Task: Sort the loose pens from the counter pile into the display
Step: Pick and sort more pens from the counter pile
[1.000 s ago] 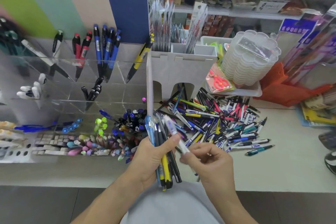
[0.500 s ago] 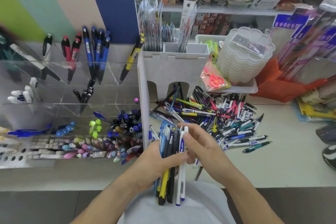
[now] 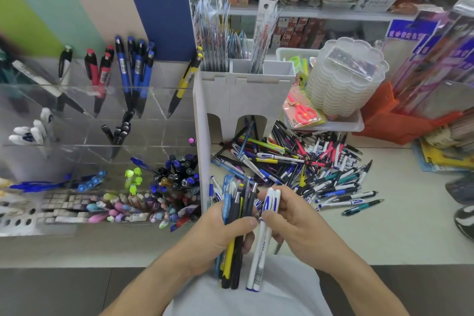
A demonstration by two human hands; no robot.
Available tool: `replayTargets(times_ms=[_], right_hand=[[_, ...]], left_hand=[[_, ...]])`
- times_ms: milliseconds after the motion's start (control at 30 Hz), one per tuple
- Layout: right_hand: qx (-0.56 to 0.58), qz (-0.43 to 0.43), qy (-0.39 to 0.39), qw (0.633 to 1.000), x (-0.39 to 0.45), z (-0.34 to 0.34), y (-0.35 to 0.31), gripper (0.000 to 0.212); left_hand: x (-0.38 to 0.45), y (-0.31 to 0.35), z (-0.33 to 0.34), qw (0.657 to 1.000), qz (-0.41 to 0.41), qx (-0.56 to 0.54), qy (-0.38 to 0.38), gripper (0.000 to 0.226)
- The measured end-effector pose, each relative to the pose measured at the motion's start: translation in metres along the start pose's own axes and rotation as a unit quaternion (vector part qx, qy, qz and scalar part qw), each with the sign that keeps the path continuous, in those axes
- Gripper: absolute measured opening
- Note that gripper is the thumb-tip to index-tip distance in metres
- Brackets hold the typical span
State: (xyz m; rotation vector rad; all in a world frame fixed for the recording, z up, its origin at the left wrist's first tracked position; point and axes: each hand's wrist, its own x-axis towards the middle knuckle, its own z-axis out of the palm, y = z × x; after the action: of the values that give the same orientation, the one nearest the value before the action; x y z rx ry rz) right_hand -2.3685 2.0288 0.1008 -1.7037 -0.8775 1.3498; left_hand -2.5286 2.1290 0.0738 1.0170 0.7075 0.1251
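My left hand (image 3: 220, 228) grips an upright bundle of pens (image 3: 236, 213), black, blue and yellow ones. Right beside it, my right hand (image 3: 295, 220) pinches two white pens with blue caps (image 3: 261, 251), held upright and touching the bundle. Both hands hover over the counter's front edge. The loose pen pile (image 3: 302, 164) lies on the counter just beyond my hands. The clear acrylic display (image 3: 97, 136) stands to the left, its compartments holding sorted pens.
A white divider stand (image 3: 243, 90) with arched openings rises between the display and the pile. Behind the pile sit a tray (image 3: 341, 124) with scissors and stacked clear lids. Packaged goods crowd the right side. Bare counter (image 3: 384, 233) lies right of my hands.
My right hand brought a white pen against the bundle and now holds two white pens upright beside it. The bundle stays in my left hand.
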Motion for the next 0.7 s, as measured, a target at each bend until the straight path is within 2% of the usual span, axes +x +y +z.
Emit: replayTargets(times_ms=[33,167,233,267,300,367,433,500,600,700], right_hand=[[0.026,-0.003,0.008,1.0,-0.001,0.002,0.001,0.005],[0.217,-0.009,0.086,0.972,0.006,-0.002,-0.007,0.024],[0.33,-0.022,0.078,0.941,0.015,-0.009,-0.013,0.023],[0.345,-0.018,0.06,0.936,0.02,-0.011,-0.017,0.019],[0.312,-0.01,0.046,0.949,0.024,-0.012,-0.019,0.014],[0.161,-0.007,0.003,0.987,0.034,-0.01,-0.02,0.007],[0.071,-0.011,-0.06,0.996,0.037,-0.004,-0.021,0.012],[0.07,-0.02,-0.1,0.992,0.041,-0.002,-0.025,0.011],[0.069,-0.043,-0.109,0.991,0.044,-0.002,-0.029,0.016],[0.065,-0.045,-0.125,0.989,0.045,-0.002,-0.029,0.02]], left_hand=[[0.0,0.0,-0.001,1.0,-0.002,-0.018,-0.003,0.026],[0.001,-0.004,-0.003,0.994,0.007,-0.1,-0.035,0.028],[0.001,-0.006,-0.005,0.989,0.023,-0.128,-0.07,0.028],[0.0,-0.006,-0.005,0.985,0.029,-0.141,-0.09,0.027],[-0.001,-0.005,-0.005,0.981,0.03,-0.157,-0.112,0.027],[-0.003,-0.003,-0.004,0.968,0.024,-0.193,-0.16,0.032],[-0.003,0.0,-0.004,0.96,0.013,-0.198,-0.197,0.039],[-0.004,0.003,-0.004,0.959,0.015,-0.185,-0.215,0.037],[-0.007,0.005,-0.004,0.951,0.021,-0.204,-0.23,0.017],[-0.007,0.004,-0.006,0.947,0.021,-0.211,-0.242,0.021]])
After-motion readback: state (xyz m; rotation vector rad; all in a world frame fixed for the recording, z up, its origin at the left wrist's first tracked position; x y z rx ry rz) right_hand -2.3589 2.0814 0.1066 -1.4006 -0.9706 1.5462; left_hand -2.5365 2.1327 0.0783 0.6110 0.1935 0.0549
